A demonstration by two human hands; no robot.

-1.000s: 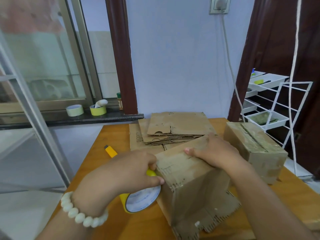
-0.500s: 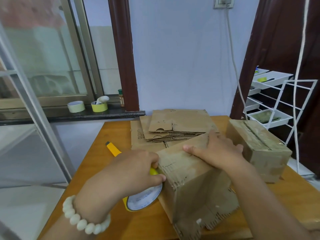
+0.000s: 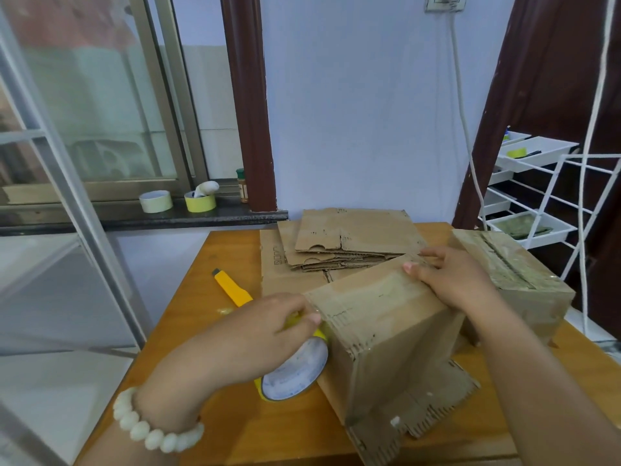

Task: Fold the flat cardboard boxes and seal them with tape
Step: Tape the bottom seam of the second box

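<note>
A room in a home, used for packing

Wooden desk (image 3: 208,334) by a sliding window (image 3: 100,105), wall socket (image 3: 445,1), white wire rack (image 3: 551,196) of trays, dark door frames.

**No legible writing**

No text can be read. A small dark printed mark on the lowest flat cardboard sheet (image 3: 269,280), faint bluish print on the tape roll (image 3: 294,373) core and a label on the bottle (image 3: 242,191) on the windowsill (image 3: 201,217) are all too blurred.

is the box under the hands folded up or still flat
Folded up: the box stands as a block, top and side faces showing, lower flaps splayed on the table.
</note>
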